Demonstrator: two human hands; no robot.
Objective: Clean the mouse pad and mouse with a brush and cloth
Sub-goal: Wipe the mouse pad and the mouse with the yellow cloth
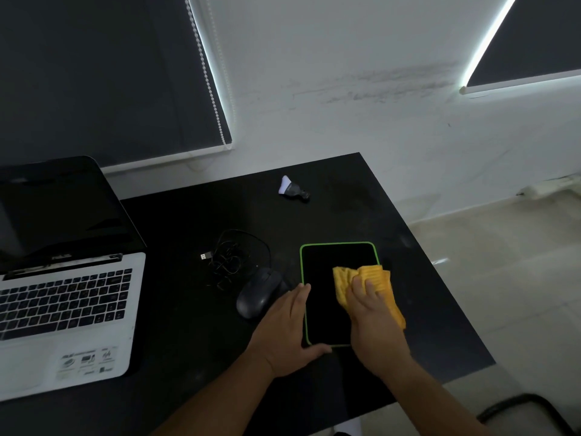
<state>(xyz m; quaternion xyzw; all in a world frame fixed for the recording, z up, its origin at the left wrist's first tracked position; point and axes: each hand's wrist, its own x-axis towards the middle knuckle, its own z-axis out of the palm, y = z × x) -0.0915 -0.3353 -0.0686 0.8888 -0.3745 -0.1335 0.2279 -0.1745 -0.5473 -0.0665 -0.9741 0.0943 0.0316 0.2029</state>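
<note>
A black mouse pad (327,272) with a green border lies on the right part of the black desk (188,325). My right hand (374,319) presses a crumpled yellow cloth (377,278) onto the pad's right side. Flat on the desk, my left hand (289,328) holds the pad's left edge, fingers along the border and thumb at the near corner. A black wired mouse (257,294) rests just left of the pad, its cable (232,256) tangled behind it. A small brush (292,187) with white bristles lies far back on the desk.
An open laptop (63,297) with a dark screen sits at the left. The desk's right edge runs diagonally beside the pad, with pale floor beyond. A black chair part (522,407) shows at the bottom right. A white wall and dark blinds stand behind.
</note>
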